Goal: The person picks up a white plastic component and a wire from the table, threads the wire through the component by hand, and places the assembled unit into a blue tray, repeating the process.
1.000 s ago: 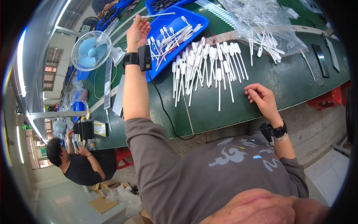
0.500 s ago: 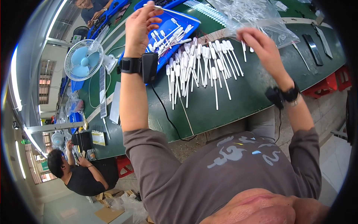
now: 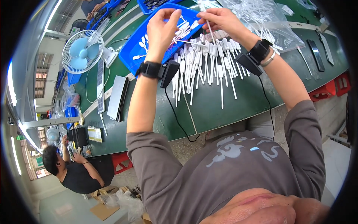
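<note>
apparently, the step in hand is the handling of one white stick (image 3: 211, 33), up by the right end of the blue tray (image 3: 128, 56). the right hand (image 3: 222, 24) has it pinched between thumb and fingers, its shaft slanting down toward the heap of white sticks (image 3: 192, 58) spread on the green table (image 3: 209, 115) beside the tray. the left hand (image 3: 162, 31) hovers over the tray, its fingers loosely bent; a thin stick shows just beside it, but the view does not settle whether those fingers grip it or how far apart they stand. more sticks lie loose in the tray, with thin red wires (image 3: 172, 48) near its edge. as i judge it, the next move calls for a light, steady pinch on the right, with the shaft kept clear of the crowded heap and the wires.
</note>
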